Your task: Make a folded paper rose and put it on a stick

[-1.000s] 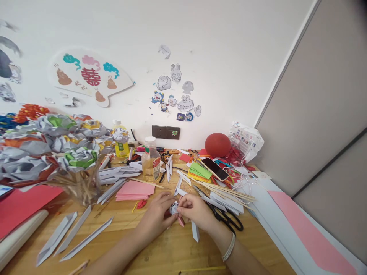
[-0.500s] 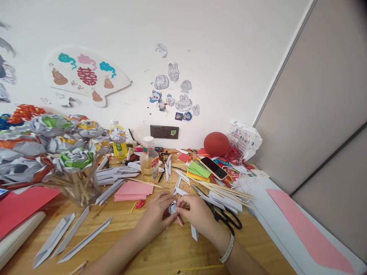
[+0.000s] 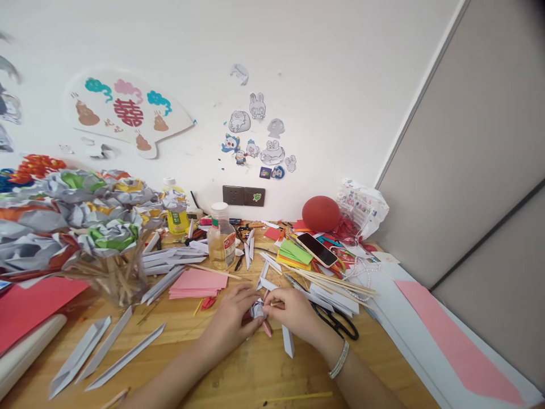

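Note:
Low over the wooden table, my left hand [image 3: 230,318] is closed around a small folded paper piece [image 3: 258,310], greyish white with a pink end [image 3: 267,328] poking out below. My right hand [image 3: 293,315], a bracelet on its wrist, pinches the same piece from the other side. Fingers cover most of it, so its full shape is hidden. Folded white paper strips [image 3: 264,279] lie just beyond the fingertips, and another strip [image 3: 288,342] sticks out beneath my right hand. Black-handled scissors [image 3: 340,325] rest right of that hand.
Pink paper squares [image 3: 198,283], a glue bottle [image 3: 221,244] and a container of sticks bearing paper flowers [image 3: 114,236] stand left. Wooden sticks [image 3: 332,282], a phone [image 3: 317,250], green sticky notes [image 3: 295,252] and a red balloon [image 3: 321,213] sit right. White folded strips [image 3: 128,355] lie front left.
My right hand has shifted slightly at the folded paper, its fingers a little higher and more curled. The left hand stays almost still.

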Available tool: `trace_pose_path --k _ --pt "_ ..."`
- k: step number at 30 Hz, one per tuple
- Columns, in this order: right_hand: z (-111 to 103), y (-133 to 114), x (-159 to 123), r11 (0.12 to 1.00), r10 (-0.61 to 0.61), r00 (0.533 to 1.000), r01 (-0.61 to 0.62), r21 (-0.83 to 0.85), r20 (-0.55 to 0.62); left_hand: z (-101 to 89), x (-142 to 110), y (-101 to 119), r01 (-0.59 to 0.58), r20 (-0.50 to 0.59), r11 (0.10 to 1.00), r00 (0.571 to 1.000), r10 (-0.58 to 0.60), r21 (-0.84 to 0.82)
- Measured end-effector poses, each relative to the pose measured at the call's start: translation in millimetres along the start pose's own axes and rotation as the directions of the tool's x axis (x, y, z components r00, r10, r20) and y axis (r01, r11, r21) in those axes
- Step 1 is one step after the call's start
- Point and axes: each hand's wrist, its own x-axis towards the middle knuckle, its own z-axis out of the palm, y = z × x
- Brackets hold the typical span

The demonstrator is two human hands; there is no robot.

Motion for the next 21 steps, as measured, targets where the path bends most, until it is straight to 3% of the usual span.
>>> trace_pose_path --k 6,13,21 --pt "-2.3 0.9 2.1 0.981 -0.119 0.993 0.117 -0.158 -0.003 -0.9 -0.3 0.7 0.015 0.025 1.000 1.000 -0.015 0.014" --pt "-2.1 4.8 2.0 0.901 -0.306 0.949 0.315 -0.299 0.078 1.4 -1.4 -2.8 0.000 0.024 0.999 1.000 -0.001 0.045" --pt "-5.5 3.5 1.4 0.907 -0.291 0.956 0.288 -0.306 0.037 0.7 -2.2 -1.7 0.002 0.047 0.998 0.999 -0.005 0.056"
